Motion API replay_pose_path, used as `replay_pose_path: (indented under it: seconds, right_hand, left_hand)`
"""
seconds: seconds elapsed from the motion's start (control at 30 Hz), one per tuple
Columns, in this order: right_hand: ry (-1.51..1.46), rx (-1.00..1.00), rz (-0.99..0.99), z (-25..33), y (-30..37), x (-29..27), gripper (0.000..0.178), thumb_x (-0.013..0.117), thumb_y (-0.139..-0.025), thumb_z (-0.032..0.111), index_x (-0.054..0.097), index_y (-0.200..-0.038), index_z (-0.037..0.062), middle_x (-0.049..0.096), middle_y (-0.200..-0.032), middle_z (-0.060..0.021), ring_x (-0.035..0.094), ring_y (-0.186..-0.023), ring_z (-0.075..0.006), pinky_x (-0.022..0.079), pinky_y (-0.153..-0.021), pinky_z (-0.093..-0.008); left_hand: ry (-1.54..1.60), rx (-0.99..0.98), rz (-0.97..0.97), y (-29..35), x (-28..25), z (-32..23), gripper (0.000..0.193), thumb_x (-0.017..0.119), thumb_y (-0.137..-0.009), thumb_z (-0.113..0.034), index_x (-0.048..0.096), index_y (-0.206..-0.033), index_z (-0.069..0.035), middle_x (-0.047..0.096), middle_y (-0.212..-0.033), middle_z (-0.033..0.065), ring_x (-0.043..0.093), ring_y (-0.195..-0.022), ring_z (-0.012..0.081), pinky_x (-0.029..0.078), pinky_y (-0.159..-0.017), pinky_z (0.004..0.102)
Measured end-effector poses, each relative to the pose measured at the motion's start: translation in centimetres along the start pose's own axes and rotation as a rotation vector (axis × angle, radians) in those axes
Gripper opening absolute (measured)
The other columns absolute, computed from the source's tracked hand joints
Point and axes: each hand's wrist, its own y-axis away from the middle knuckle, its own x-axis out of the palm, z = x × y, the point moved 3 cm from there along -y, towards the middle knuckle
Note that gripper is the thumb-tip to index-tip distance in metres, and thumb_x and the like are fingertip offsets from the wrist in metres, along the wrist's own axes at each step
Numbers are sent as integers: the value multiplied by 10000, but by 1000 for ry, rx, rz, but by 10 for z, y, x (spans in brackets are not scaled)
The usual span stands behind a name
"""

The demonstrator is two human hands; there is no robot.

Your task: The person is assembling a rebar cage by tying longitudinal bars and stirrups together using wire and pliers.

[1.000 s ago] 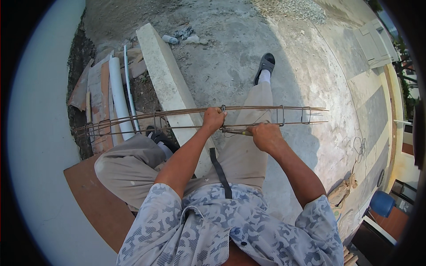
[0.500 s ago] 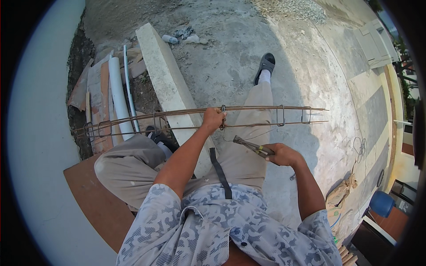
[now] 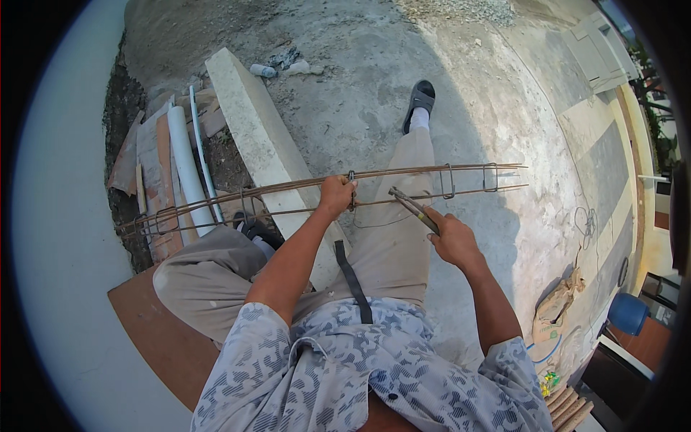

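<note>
A long rebar cage of thin rusty rods with several square stirrups lies across my legs. My left hand is closed around a stirrup at the cage's middle, just left of my outstretched leg. In my right hand is a pair of pincers, gripped by the handles, with the head up beside the lower rod. A thin tie wire loops below the rods between my two hands. Whether the pincers' jaws touch the rod or wire I cannot tell.
A concrete beam runs under the cage at my left. Beyond it lie a white pipe, a thinner pipe and boards beside the wall. At right are coiled wire, a torn paper sack and a blue drum.
My right hand has raised the pincers toward the lower rod and turned them more upright. My left hand keeps hold of the stirrup. The view has shifted slightly.
</note>
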Motion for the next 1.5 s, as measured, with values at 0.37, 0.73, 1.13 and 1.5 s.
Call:
replay_pose_path:
  seconds: [0.37,0.73,1.13,1.5]
  right_hand:
    - [44,54,-159,29,-23,26,667,632,-877,72,483,-1494,274,605,-991,-192,672,-912,-367,560,-789,-473]
    - [138,-51,0,35,-17,27,649,537,-861,19,483,-1489,173,632,-1014,-221,679,-883,-394,564,-763,-483]
    - [-45,-14,201,45,-27,10,571,488,-850,51,561,-1404,166,715,-1079,-218,679,-1012,-398,528,-875,-495]
    - [203,-59,296,53,-43,-7,606,456,-860,35,537,-1437,204,732,-1067,-182,703,-991,-359,546,-841,-482]
  left_hand:
    - [-11,34,-29,4,8,-6,253,663,-961,-140,606,-790,38,635,-708,100,683,-568,196,553,-471,344]
    - [19,25,-45,7,10,-10,257,653,-966,-144,610,-801,47,613,-710,90,676,-572,195,536,-480,345]
    - [-69,115,-104,4,7,-7,305,671,-947,-167,646,-744,60,639,-636,111,689,-537,209,531,-476,357]
    - [-301,199,-179,7,6,-13,312,693,-905,-220,671,-721,31,652,-632,166,634,-575,263,486,-597,427]
